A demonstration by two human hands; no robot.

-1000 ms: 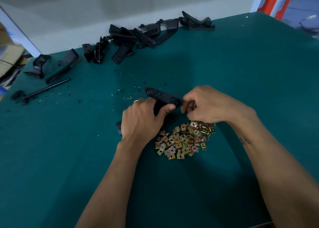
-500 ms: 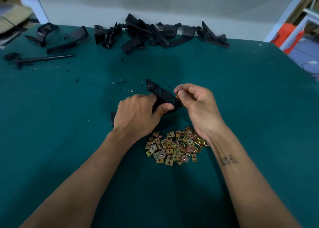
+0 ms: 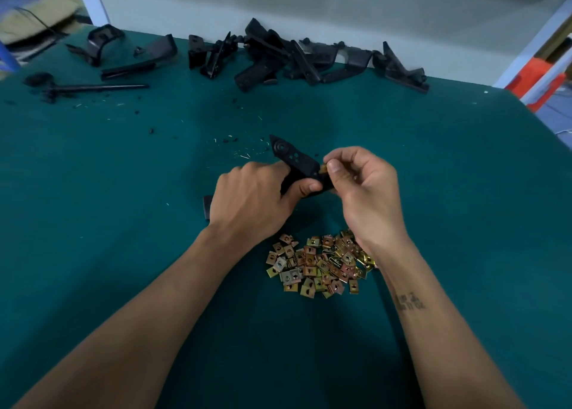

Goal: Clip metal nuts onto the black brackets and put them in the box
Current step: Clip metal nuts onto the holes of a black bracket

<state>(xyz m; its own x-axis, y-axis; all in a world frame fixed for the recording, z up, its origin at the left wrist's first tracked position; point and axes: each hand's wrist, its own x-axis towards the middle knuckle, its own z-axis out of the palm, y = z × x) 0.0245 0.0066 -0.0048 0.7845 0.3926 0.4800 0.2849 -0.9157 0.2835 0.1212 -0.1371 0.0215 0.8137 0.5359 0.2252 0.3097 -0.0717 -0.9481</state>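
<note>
Black bracket [image 3: 297, 164] sits gripped in the left hand [image 3: 250, 201] at table centre; the right hand [image 3: 365, 189] pinches a metal nut [image 3: 323, 169] against its edge — early days, with spare brackets [image 3: 288, 59] at twelve o'clock, the nut pile [image 3: 318, 263] at six, no box visible.

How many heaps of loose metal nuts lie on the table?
1. The heap of metal nuts lies on the green table, near the right hand, whose wrist may hide a few. That hand pinches another single nut against the black bracket.
</note>
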